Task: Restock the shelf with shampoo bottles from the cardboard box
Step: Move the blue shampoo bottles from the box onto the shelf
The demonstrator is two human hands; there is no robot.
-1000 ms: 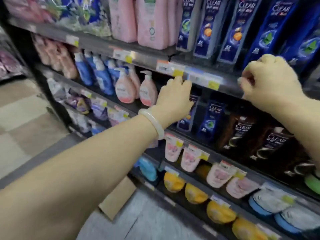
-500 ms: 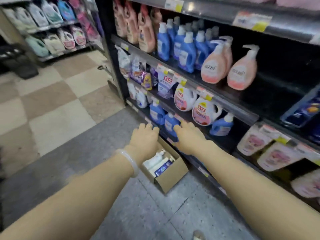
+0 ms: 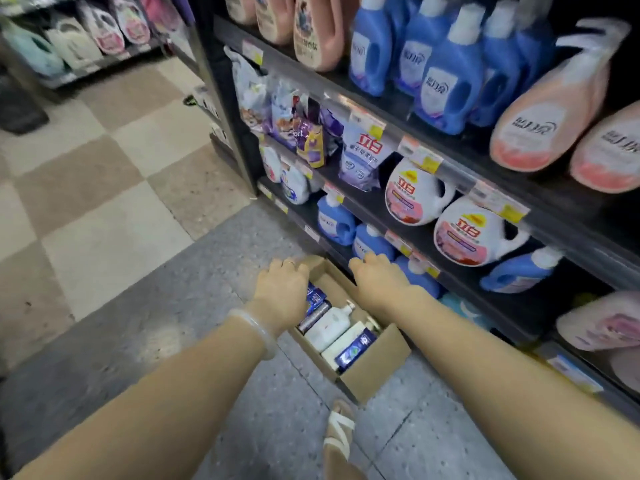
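Note:
An open cardboard box (image 3: 375, 370) stands on the grey floor against the bottom shelf. Inside lie white pump bottles (image 3: 327, 327) and dark blue shampoo bottles (image 3: 356, 344). My left hand (image 3: 280, 294), with a pale bangle on the wrist, reaches down over the box's left side and covers the top of another blue bottle (image 3: 315, 299). Its fingers bend down out of sight. My right hand (image 3: 379, 284) hovers over the box's far right edge, fingers loosely bent, holding nothing.
The shelf unit (image 3: 460, 174) on the right carries blue and pink detergent bottles, white jugs and refill pouches with price tags. My sandalled foot (image 3: 337, 434) stands just before the box. Checkered tiles and another shelf lie to the left.
Both hands left the upper shampoo shelf and dropped to the box on the floor. My view swung down and left. In the last half second the hands came in over the box.

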